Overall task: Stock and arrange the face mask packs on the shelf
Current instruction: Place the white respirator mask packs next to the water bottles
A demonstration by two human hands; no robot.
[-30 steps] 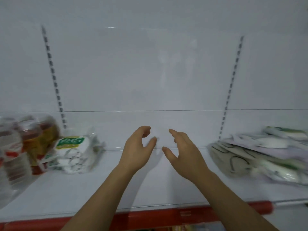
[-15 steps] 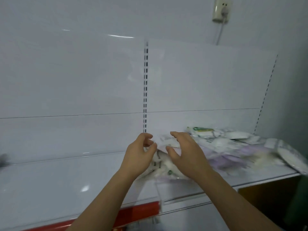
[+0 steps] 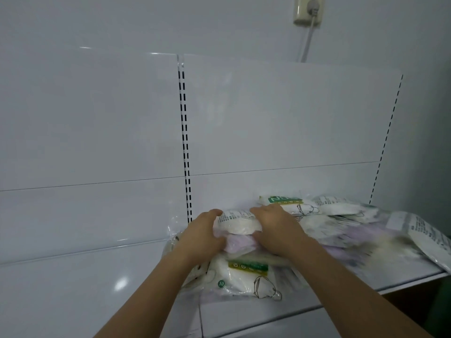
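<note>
Now left hand [image 3: 200, 236] and right hand [image 3: 275, 228] clamped on stacked face mask packs [image 3: 238, 231]; loose heap covers white shelf [image 3: 85, 289] rightward.

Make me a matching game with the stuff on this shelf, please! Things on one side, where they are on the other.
Things:
1. white mask pack
2. lilac mask pack
3. wall socket
4. pack with green label strip

Places:
A. high on the wall, top right
B. clasped between both hands, top of the stack
C. nearest the shelf's front edge, under the stack
D. directly beneath the white pack

Pairs: 1-B, 2-D, 3-A, 4-C
</note>
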